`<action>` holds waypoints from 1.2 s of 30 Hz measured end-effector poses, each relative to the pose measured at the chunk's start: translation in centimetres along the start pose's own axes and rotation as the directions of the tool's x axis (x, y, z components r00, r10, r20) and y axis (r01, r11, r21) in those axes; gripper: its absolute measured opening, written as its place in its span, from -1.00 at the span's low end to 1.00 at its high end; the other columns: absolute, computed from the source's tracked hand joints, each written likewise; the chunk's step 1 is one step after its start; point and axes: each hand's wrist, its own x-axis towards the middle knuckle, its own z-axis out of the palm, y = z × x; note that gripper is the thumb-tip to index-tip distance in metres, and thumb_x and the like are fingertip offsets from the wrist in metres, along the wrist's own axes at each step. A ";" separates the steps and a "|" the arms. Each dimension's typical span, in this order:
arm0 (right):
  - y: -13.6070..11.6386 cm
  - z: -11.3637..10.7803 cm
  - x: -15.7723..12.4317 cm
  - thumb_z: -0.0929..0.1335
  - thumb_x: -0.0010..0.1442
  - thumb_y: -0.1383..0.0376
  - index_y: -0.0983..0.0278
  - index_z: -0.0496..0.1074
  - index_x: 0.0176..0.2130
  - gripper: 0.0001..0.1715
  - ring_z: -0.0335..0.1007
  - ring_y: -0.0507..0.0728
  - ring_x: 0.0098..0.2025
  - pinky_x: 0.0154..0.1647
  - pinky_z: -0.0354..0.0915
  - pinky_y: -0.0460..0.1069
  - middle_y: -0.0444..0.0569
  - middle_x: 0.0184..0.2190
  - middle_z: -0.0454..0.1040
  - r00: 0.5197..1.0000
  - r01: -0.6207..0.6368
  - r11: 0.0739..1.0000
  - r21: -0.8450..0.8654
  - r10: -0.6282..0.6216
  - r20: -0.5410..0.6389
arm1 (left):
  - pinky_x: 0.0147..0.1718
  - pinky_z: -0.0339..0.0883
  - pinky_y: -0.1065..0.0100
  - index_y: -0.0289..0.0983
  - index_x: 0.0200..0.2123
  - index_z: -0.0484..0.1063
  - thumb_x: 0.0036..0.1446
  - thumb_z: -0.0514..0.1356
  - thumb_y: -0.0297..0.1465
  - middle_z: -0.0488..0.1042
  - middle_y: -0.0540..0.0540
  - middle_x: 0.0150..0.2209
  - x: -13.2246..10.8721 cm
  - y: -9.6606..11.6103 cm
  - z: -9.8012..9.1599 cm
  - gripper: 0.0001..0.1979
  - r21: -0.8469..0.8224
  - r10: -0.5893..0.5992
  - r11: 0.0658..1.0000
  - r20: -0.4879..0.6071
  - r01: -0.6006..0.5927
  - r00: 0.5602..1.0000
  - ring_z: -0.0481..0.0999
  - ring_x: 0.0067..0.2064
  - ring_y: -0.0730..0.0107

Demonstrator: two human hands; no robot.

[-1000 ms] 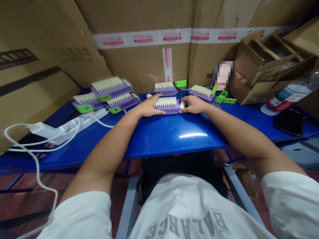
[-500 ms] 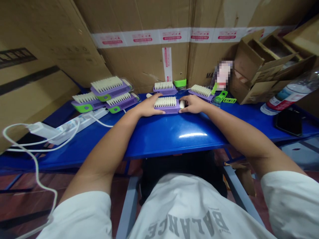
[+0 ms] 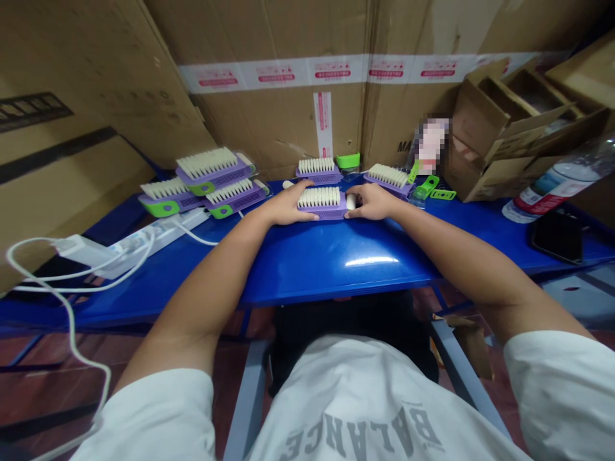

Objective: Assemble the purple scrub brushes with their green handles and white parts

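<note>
Fingers (image 3: 296,191) of left hand (image 3: 285,206) and right hand (image 3: 378,200) pinch opposite ends of the purple brush (image 3: 321,198) lying between them

A white short-sleeved T-shirt (image 3: 365,384) fills the bottom centre of the frame. Across its chest, grey block lettering (image 3: 360,435) reads "BALANCE", seen upside down from above. The left sleeve (image 3: 158,410) sits at the lower left and the right sleeve (image 3: 562,384) at the lower right, both loose and plain white. Both forearms are uncovered from there up to the bare left grip (image 3: 288,206) and right grip (image 3: 375,200).
</note>
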 end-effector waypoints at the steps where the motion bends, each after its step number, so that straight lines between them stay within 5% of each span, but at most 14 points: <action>1: 0.0 0.0 0.0 0.68 0.24 0.17 0.41 0.69 0.31 -0.26 0.76 0.36 0.01 0.05 0.53 0.08 0.20 0.06 0.82 1.000 -0.003 1.000 0.007 0.003 -0.004 | 0.57 0.28 -0.17 -0.22 0.66 0.19 0.12 0.57 0.04 0.36 -0.42 0.62 0.0 -0.1 0.0 0.19 0.002 0.003 1.000 -0.002 -0.003 1.000 0.44 0.57 -0.38; 14: 1.1 0.6 0.5 0.74 0.19 0.18 0.40 0.65 0.36 -0.14 0.77 0.40 0.06 0.16 0.59 0.17 0.24 0.11 0.80 1.000 -0.013 0.992 0.122 0.014 -0.009 | 0.55 0.31 -0.15 -0.20 0.67 0.18 0.14 0.57 0.01 0.35 -0.40 0.63 -0.1 0.1 -0.1 0.17 0.018 -0.014 1.000 0.002 0.014 1.000 0.44 0.58 -0.37; 36: 1.9 0.8 0.5 0.72 0.21 0.13 0.42 0.67 0.28 -0.22 0.77 0.41 0.05 0.18 0.61 0.21 0.26 0.06 0.81 1.000 0.006 0.992 0.123 -0.004 -0.017 | 0.56 0.30 -0.17 -0.21 0.66 0.20 0.12 0.57 -0.01 0.36 -0.41 0.63 -0.1 0.2 -0.1 0.17 0.015 -0.017 1.000 -0.004 0.017 1.000 0.44 0.58 -0.38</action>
